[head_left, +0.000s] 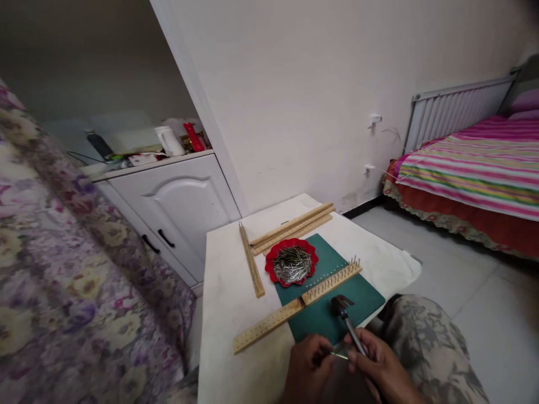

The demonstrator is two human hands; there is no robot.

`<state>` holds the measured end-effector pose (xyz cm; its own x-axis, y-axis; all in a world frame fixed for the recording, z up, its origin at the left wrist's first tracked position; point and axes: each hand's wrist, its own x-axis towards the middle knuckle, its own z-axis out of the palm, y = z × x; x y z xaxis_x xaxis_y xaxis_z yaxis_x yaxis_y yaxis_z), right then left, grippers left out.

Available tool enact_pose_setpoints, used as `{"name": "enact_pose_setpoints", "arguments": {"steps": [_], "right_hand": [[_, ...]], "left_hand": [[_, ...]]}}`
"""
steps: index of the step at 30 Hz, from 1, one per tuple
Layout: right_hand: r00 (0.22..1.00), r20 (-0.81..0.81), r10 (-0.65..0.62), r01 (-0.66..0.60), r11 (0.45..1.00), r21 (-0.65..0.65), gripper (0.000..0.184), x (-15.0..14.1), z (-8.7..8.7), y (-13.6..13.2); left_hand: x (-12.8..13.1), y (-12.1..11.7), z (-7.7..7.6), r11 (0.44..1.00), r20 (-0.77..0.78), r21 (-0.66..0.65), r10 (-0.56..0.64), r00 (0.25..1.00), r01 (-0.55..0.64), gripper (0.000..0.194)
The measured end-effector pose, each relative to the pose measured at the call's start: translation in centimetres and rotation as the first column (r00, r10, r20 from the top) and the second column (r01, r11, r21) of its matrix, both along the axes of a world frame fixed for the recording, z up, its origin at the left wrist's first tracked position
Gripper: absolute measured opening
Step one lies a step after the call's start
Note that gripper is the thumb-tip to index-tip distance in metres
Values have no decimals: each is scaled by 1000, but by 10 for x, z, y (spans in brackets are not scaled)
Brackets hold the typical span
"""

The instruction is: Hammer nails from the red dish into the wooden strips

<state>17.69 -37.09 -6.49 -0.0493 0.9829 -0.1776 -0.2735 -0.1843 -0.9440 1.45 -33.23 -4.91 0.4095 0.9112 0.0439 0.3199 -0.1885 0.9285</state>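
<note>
Near the table's front edge, my right hand is closed around the handle of a claw hammer, whose head points away from me over the green mat. Beside it, my left hand has its fingers pinched on a thin, shiny nail that reaches across to the right fingertips. Beyond both hands lies a wooden strip full of small holes. A row of upright nails stands in its right half. Past the strip, a red scalloped dish holds a heap of loose nails.
More wooden strips lie at the back of the white-covered table, with another strip at the left. A floral curtain hangs left, near a white cabinet. Right of the table is a bed.
</note>
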Motion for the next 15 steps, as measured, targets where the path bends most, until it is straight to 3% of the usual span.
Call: {"name": "enact_pose_setpoints", "arguments": {"steps": [1, 3, 5, 7, 9, 11, 14, 15], "right_hand": [[1000, -15, -4, 4, 1000, -6, 35, -1, 1, 0], [997, -59, -40, 40, 999, 8, 35, -2, 3, 1], [992, -94, -79, 82, 996, 29, 35, -4, 4, 1], [991, -96, -92, 96, 995, 34, 35, -5, 4, 1], [995, -63, -83, 84, 996, 14, 36, -5, 4, 0], [995, -31, -93, 93, 996, -1, 36, -4, 3, -1], [994, -3, -106, 106, 994, -17, 36, -3, 3, -3], [994, -1, -107, 107, 994, -20, 36, -3, 3, -3]], "left_hand": [[4, -1, -1, 988, 129, -154, 52, 990, -32, 10], [13, -3, -6, 908, 358, -420, 179, 916, -13, 22], [23, -8, -12, 828, 485, -561, 306, 819, 22, 31], [30, -12, -16, 790, 533, -612, 379, 756, 36, 33], [31, -13, -17, 793, 551, -607, 384, 741, 41, 31], [24, -6, -12, 835, 535, -551, 354, 767, -1, 27], [5, 16, 3, 925, 376, -314, 330, 866, -215, 21], [-1, 26, 9, 931, 300, -209, 353, 886, -300, 20]]}}
